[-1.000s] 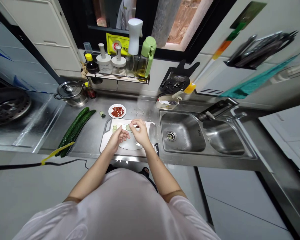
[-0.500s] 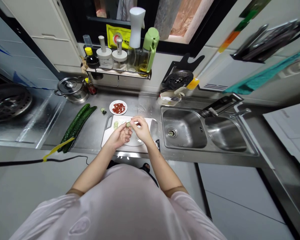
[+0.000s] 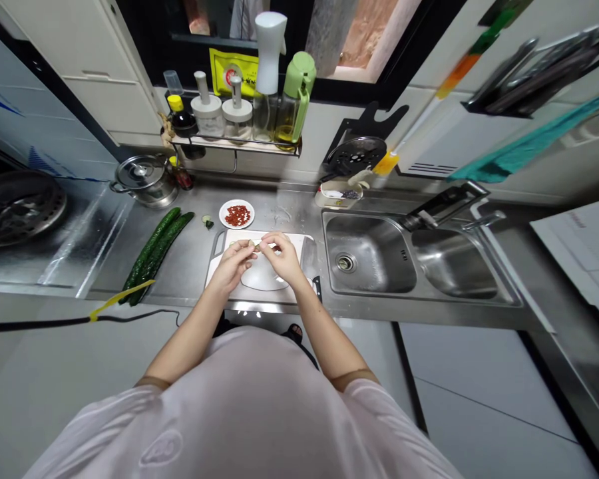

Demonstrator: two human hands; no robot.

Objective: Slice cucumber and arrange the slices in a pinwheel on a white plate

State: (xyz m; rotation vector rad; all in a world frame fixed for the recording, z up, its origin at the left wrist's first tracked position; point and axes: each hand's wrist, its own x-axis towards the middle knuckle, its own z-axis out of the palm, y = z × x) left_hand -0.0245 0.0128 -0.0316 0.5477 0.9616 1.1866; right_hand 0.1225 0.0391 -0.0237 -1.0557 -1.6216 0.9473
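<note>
My left hand (image 3: 233, 263) and my right hand (image 3: 282, 258) meet above a white cutting board (image 3: 252, 234). Between their fingertips is a small pale green cucumber slice (image 3: 258, 246), mostly covered by the fingers. Both hands are closed in a pinch on it. A knife's dark handle (image 3: 317, 289) sticks out past the board's right side, and what looks like its broad blade lies on the board beneath my hands. Other cucumber slices on the board are hidden behind my left hand. Two whole cucumbers (image 3: 156, 256) lie on the counter to the left.
Behind the board stands a white plate (image 3: 223, 217) of chopped red pieces, with cucumber ends (image 3: 207, 222) beside it. A lidded pot (image 3: 147, 183) is at the back left. A double sink (image 3: 369, 266) lies to the right. Bottles stand on a wall shelf (image 3: 239, 143).
My left hand has turned inward and closed its fingers on the cucumber slice, covering the slices on the board behind it. My right hand stays nearly in place.
</note>
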